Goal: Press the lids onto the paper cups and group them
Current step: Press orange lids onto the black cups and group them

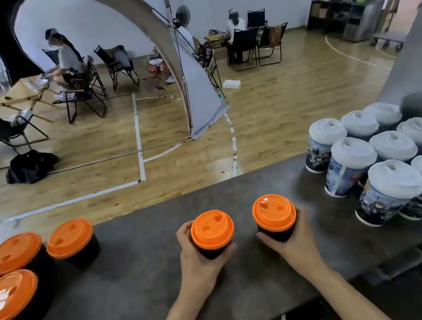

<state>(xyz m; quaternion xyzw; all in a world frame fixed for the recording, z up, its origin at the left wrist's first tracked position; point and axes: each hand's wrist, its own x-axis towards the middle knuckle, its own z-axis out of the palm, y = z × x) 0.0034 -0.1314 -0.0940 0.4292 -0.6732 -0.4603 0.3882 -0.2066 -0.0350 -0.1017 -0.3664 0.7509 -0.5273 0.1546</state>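
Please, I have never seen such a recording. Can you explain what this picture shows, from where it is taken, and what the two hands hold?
There is no machine here: a person works with bare hands. The one picture comes from a wide-angle camera worn on the person's head, looking forward and down, so the arms enter from the bottom edge. The left hand grips a dark cup with an orange lid, and the right hand grips a second orange-lidded cup; both are upright, on or just above the grey counter. At the left is a group of orange-lidded cups; at the right, a group of printed cups with white lids. Beyond the counter, people sit on folding chairs on a wooden floor.
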